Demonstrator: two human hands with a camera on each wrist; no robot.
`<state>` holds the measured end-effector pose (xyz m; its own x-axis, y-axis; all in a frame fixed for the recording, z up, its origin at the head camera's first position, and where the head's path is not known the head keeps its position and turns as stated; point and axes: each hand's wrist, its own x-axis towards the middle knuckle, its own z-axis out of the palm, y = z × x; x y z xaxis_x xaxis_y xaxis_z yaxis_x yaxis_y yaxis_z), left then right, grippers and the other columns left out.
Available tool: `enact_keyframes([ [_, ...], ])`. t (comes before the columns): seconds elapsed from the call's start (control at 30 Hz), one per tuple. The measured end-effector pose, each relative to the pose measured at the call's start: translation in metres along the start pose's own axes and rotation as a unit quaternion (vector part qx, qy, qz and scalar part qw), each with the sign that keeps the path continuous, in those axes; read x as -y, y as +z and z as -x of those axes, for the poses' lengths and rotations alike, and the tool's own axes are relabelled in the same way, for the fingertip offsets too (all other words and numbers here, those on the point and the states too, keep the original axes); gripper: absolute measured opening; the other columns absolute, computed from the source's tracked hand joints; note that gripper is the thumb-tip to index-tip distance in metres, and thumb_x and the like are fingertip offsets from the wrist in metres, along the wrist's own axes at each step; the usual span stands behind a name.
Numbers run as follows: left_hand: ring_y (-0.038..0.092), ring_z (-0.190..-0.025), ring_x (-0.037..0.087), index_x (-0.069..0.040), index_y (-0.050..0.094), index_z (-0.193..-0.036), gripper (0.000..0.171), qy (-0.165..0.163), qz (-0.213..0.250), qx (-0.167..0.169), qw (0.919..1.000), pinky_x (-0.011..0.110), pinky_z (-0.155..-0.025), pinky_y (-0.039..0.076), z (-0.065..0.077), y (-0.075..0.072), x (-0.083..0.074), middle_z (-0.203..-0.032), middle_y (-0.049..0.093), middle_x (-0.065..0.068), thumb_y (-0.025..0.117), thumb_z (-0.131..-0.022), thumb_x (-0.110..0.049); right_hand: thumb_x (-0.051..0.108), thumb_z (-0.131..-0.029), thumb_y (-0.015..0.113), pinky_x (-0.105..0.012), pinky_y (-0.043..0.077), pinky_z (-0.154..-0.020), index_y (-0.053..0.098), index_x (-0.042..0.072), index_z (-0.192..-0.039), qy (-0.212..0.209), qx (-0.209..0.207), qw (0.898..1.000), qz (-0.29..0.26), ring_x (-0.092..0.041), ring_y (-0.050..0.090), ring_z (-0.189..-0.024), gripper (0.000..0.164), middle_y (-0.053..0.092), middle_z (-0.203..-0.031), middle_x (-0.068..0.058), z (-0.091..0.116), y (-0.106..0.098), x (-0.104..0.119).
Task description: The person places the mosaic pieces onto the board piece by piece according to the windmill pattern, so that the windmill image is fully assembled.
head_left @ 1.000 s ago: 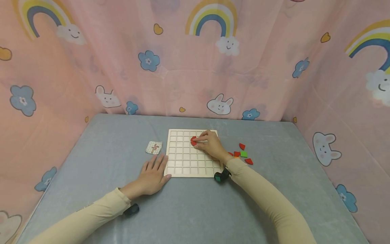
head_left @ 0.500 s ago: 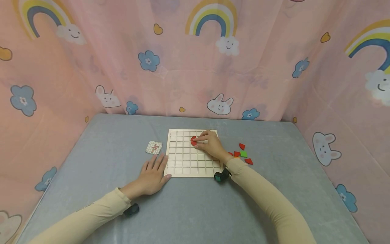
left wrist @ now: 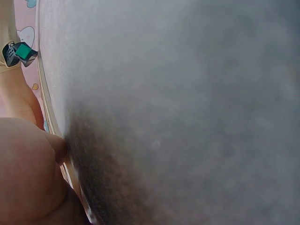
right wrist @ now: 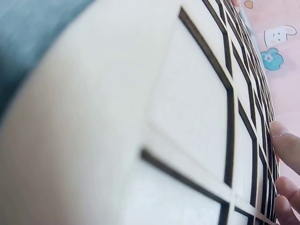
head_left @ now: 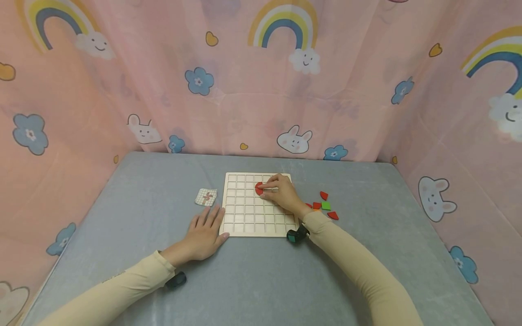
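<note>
A pale wooden board (head_left: 244, 217) with a grid of square recesses lies flat on the table. My left hand (head_left: 202, 236) rests with fingers spread beside its left edge, the thumb at the near left corner. Over the board's upper part, my right hand (head_left: 281, 194) has thumb and index finger around a red piece (head_left: 258, 192) with a rounded edge, seemingly pinching it. A thin line suggests two red pieces side by side; the fingers hide part of them. In the right wrist view, fingertips (right wrist: 287, 145) reach down to the board (right wrist: 187, 93).
Right of the board lie several loose pieces, among them a green piece (head_left: 326, 206) and red pieces (head_left: 333, 216). A small card (head_left: 206, 197) printed with a grid and figure lies left of the board. Pink patterned curtains (head_left: 261, 104) enclose the grey table (head_left: 261, 280).
</note>
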<state>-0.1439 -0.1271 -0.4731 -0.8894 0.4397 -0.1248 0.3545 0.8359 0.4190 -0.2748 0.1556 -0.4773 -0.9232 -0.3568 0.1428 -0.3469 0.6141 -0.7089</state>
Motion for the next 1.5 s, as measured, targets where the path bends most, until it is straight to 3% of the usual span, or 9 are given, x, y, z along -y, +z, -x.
enact_keyframes([
  [0.17,0.003,-0.160,0.053,0.007,0.016,-0.166,0.071,-0.010,-0.009,0.012,0.9998,0.072,-0.123,0.009,0.000,-0.002,-0.002,-0.175,0.010,0.028,0.044,-0.114,-0.032,0.018,-0.092,0.085,-0.058,0.035,-0.110,0.081,0.008,-0.122,-0.001,-0.001,1.000,0.002,-0.037,0.050,-0.127,0.032,0.062,-0.128,-0.015,0.000,0.000,0.000],
  [0.5,0.003,-0.160,0.053,0.006,0.014,-0.167,0.074,-0.001,-0.020,-0.002,0.9998,0.072,-0.122,0.010,-0.005,0.009,0.008,-0.175,0.009,0.028,0.043,-0.114,-0.036,0.016,-0.094,0.083,-0.058,0.036,-0.108,0.080,0.005,-0.122,-0.008,0.001,1.000,-0.008,-0.036,0.052,-0.123,0.031,0.061,-0.125,-0.016,0.000,0.000,-0.002],
  [1.07,0.005,-0.160,0.053,0.006,0.014,-0.167,0.074,0.003,-0.024,-0.003,0.9997,0.072,-0.122,0.012,-0.007,0.012,0.013,-0.175,0.009,0.027,0.044,-0.114,-0.037,0.017,-0.092,0.085,-0.059,0.032,-0.112,0.082,0.005,-0.118,-0.005,-0.010,1.000,-0.013,-0.037,0.051,-0.127,0.029,0.063,-0.124,-0.015,0.001,0.001,-0.003],
  [1.5,0.006,-0.160,0.052,0.005,0.015,-0.167,0.075,0.005,-0.023,-0.012,0.9997,0.072,-0.122,0.012,-0.008,0.014,0.014,-0.175,0.010,0.027,0.044,-0.114,-0.038,0.016,-0.093,0.084,-0.056,0.037,-0.109,0.082,0.004,-0.116,-0.004,-0.013,1.000,-0.021,-0.037,0.051,-0.125,0.026,0.062,-0.125,-0.017,0.003,0.002,-0.003],
])
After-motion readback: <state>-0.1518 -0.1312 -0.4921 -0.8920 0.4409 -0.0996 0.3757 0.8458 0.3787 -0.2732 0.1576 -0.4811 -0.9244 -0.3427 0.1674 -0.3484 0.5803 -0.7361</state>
